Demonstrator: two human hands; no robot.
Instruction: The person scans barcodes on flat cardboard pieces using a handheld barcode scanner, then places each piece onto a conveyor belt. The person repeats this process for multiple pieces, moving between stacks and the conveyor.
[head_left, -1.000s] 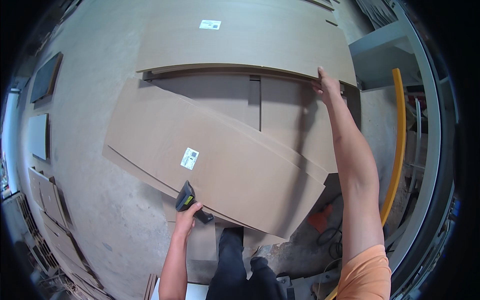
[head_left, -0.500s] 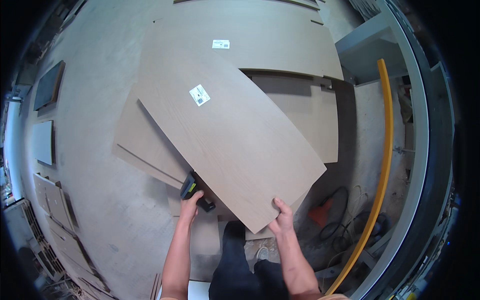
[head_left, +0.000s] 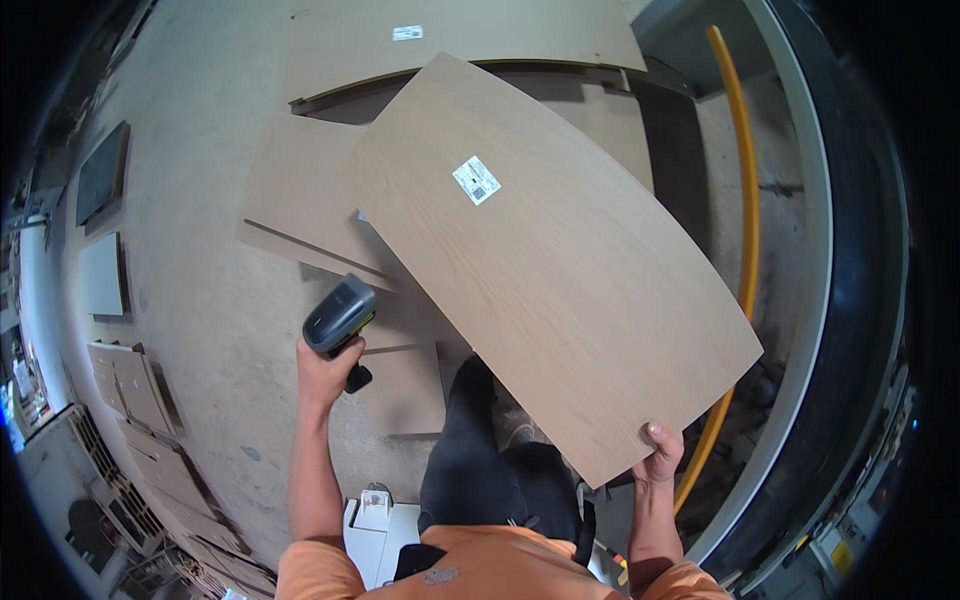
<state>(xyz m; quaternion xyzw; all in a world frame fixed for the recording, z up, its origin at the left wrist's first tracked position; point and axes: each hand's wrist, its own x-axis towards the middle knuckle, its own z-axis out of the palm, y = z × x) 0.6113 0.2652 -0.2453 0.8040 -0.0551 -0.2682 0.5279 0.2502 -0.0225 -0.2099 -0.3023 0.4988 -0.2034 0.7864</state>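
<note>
My left hand [head_left: 322,372] is wrapped round the grip of a dark grey barcode scanner [head_left: 341,312], raised left of a large wood-grain panel [head_left: 560,280]. The scanner's broad head points up and away from me, apart from the panel. At the panel's near right corner my right hand [head_left: 662,456] grips the edge, thumb on top and fingers hidden beneath. The panel lies tilted diagonally, its far end over other boards. A white printed label [head_left: 477,181] is stuck on its face towards the far end.
Larger boards [head_left: 500,38] lie at the back, and more panels [head_left: 310,170] at the left below the held one. A yellow rail [head_left: 748,190] and a grey machine frame [head_left: 815,250] stand at the right. Stacked boards [head_left: 130,380] line the far left. Something white [head_left: 372,535] is beside my legs.
The panel has shifted right and looks larger, lifted closer, with my right hand still on its corner. My left hand has brought the scanner up and left, away from the panel's edge.
</note>
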